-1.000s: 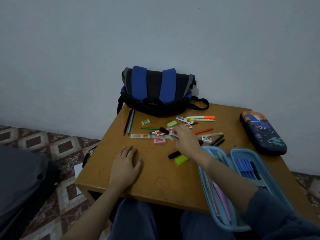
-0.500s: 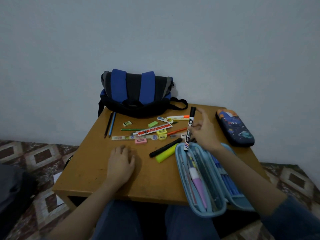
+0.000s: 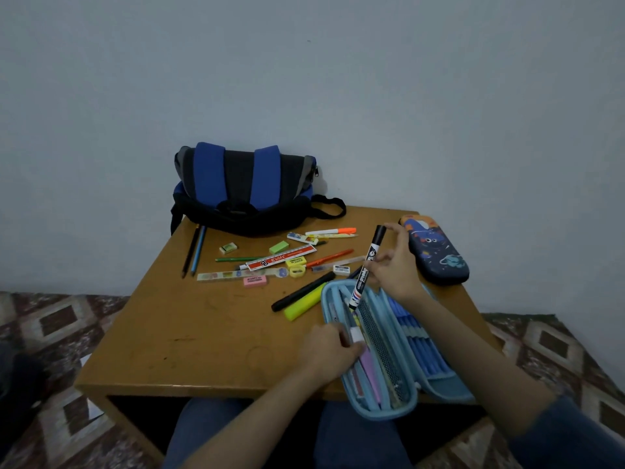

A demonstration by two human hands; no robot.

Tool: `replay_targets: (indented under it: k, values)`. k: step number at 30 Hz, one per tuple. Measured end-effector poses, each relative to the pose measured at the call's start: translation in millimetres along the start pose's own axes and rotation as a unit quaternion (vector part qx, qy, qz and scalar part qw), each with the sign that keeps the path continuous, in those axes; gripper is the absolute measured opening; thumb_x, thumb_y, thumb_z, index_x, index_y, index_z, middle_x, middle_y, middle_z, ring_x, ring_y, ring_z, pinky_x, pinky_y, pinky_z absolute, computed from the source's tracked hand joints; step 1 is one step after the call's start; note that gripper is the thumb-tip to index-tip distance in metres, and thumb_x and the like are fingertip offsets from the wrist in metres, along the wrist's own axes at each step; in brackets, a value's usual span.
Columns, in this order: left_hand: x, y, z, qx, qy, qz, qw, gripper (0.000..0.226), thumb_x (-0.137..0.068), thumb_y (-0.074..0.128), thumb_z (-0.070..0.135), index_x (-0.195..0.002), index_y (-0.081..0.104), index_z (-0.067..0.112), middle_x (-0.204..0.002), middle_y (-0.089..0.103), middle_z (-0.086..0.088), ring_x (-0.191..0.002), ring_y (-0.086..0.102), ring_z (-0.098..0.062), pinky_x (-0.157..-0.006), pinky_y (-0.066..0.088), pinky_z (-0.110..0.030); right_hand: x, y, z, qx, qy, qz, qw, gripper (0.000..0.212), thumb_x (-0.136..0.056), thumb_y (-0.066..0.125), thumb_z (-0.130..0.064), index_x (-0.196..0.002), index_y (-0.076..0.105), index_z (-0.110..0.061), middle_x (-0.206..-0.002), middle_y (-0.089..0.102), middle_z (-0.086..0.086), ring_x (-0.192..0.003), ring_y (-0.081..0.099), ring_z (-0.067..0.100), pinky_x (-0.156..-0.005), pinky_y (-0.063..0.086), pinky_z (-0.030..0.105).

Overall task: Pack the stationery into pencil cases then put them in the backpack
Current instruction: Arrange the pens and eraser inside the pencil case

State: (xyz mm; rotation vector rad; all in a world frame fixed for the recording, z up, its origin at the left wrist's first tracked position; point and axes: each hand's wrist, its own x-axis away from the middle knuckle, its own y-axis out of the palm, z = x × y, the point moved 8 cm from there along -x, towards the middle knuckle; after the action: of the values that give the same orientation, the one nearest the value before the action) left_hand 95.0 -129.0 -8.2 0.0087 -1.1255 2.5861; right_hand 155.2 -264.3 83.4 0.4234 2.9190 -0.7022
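An open light-blue pencil case (image 3: 402, 406) lies at the table's near right edge, with pens inside. My right hand (image 3: 394, 269) holds a black-capped white marker (image 3: 367, 265) upright, its lower end touching the case's left half. My left hand (image 3: 329, 348) rests on the case's left rim, fingers curled on the pens inside. A closed dark-blue pencil case (image 3: 436, 250) with a space print lies at the far right. The blue-and-black backpack (image 3: 243, 189) sits at the back against the wall. Loose stationery is spread mid-table: a red ruler (image 3: 282, 258), a yellow highlighter (image 3: 304, 302), a black marker (image 3: 301, 292).
Two pencils (image 3: 194, 250) lie left of the backpack. Erasers, among them a pink one (image 3: 254, 281), yellow sharpeners and an orange pen (image 3: 329, 257) are scattered nearby. The wooden table (image 3: 189, 333) stands on a patterned floor. My knees are under its front edge.
My left hand has moved from the bare tabletop right to the light-blue case's left rim. My right hand picked up the marker and brought it over the case, still upright.
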Motion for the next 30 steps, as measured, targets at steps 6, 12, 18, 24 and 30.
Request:
replay_targets:
  k: [6,12,18,24,30]
  values:
    - [0,1,-3,0.006,-0.019,0.008,1.0,0.025,-0.087,0.056,0.025,-0.063,0.049,0.021,-0.083,0.063,-0.005,-0.083,0.063,-0.021,-0.063,0.047,-0.027,8,5,12,0.026,0.0,-0.013,1.0,0.07,-0.078,0.068,0.003,-0.132,0.031,-0.02,-0.072,0.059,0.016,-0.063,0.055,0.021,-0.064,0.049,0.031]
    - [-9,-6,-1,0.023,-0.015,0.011,1.0,0.013,-0.09,0.053,0.018,-0.081,0.061,0.013,-0.086,0.066,-0.005,-0.078,0.062,-0.016,-0.065,0.051,-0.026,12,7,7,0.042,-0.005,-0.018,0.999,0.066,-0.08,0.068,0.002,-0.131,0.03,-0.017,-0.067,0.056,0.01,-0.059,0.052,0.011,-0.053,0.041,0.013]
    - [-11,-15,-2,0.032,-0.006,0.026,0.999,0.032,-0.092,0.053,0.02,-0.061,0.047,0.024,-0.075,0.056,0.002,-0.069,0.053,-0.009,-0.058,0.044,-0.018,9,4,3,0.037,-0.002,0.018,0.999,0.061,-0.082,0.066,-0.001,-0.13,0.031,-0.014,-0.061,0.052,0.002,-0.056,0.05,0.009,-0.048,0.041,0.011]
    - [-8,-15,-4,0.061,0.002,0.031,0.998,0.031,-0.093,0.052,0.021,-0.063,0.046,0.024,-0.065,0.05,0.011,-0.058,0.046,0.002,-0.048,0.036,-0.007,4,1,22,0.003,0.059,0.054,0.997,0.06,-0.08,0.068,0.001,-0.125,0.03,-0.011,-0.073,0.054,0.002,-0.06,0.056,0.014,-0.054,0.048,0.024]
    - [-6,-16,0,0.074,0.008,0.033,0.997,0.03,-0.094,0.052,0.02,-0.065,0.046,0.023,-0.065,0.05,0.011,-0.055,0.046,0.002,-0.045,0.037,-0.003,-1,9,36,-0.038,0.13,0.023,0.991,0.062,-0.082,0.065,0.004,-0.127,0.027,-0.017,-0.101,0.06,0.023,-0.053,0.059,0.019,-0.039,0.049,0.019]
